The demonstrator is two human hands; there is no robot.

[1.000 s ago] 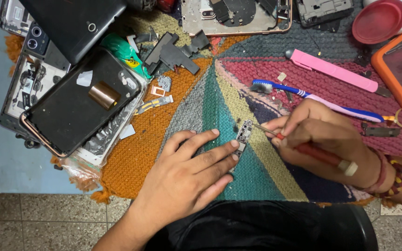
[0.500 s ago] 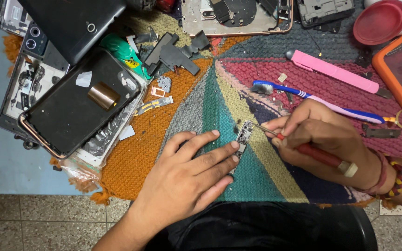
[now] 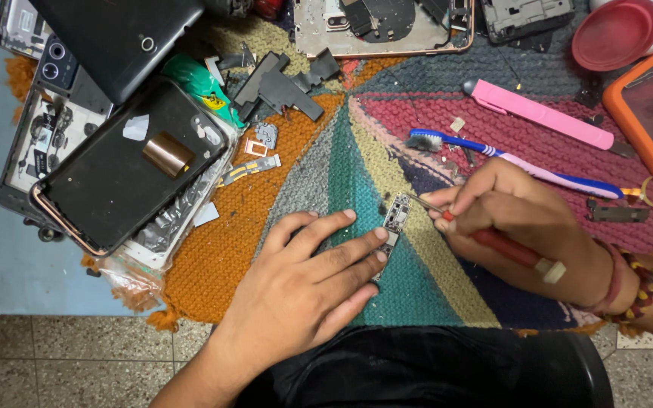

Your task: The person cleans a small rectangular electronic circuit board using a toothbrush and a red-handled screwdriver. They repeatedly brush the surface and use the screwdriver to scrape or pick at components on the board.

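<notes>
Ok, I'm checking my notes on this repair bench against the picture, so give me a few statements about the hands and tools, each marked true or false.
1. The left hand lies flat with fingertips on the small circuit board. True.
2. The right hand holds the blue toothbrush. False: it holds a red-handled screwdriver; the toothbrush lies on the knitted mat.
3. The screwdriver's tip points at the board. True.
4. The pink tool lies under the left hand. False: it lies at the far side of the mat, beyond the right hand.
</notes>
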